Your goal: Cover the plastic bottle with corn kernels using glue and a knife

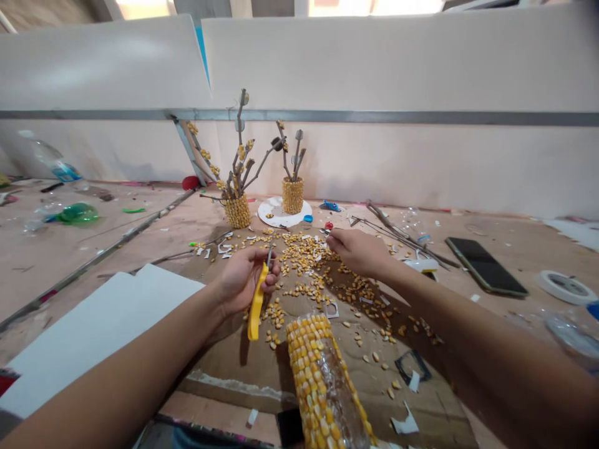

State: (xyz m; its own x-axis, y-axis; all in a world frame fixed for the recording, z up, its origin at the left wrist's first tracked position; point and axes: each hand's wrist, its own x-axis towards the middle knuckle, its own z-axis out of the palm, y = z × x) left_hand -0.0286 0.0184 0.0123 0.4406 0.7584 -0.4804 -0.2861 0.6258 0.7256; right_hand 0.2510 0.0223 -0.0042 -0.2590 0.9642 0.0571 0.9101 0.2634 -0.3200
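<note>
My left hand [246, 277] is closed round yellow-handled scissors [257, 302], their handles hanging down and the metal blades up by the fingertips. Over the far side of the corn kernel pile [304, 252], my right hand [358, 249] has its fingers pinched together; whatever they hold is too small to name. Loose kernels spread over a brown cardboard sheet [219, 365]. Close to me at the bottom lies a clear cylinder [311, 380] partly covered with rows of kernels, a bare stripe showing along its right side.
Two kernel-covered pots [237, 211] with twigs stand at the back, one on a white disc [266, 215]. White sheets [107, 330] lie left; a phone [486, 265] and tape roll [566, 287] lie right. Twigs, paper scraps and plastic bottles [79, 214] are scattered around.
</note>
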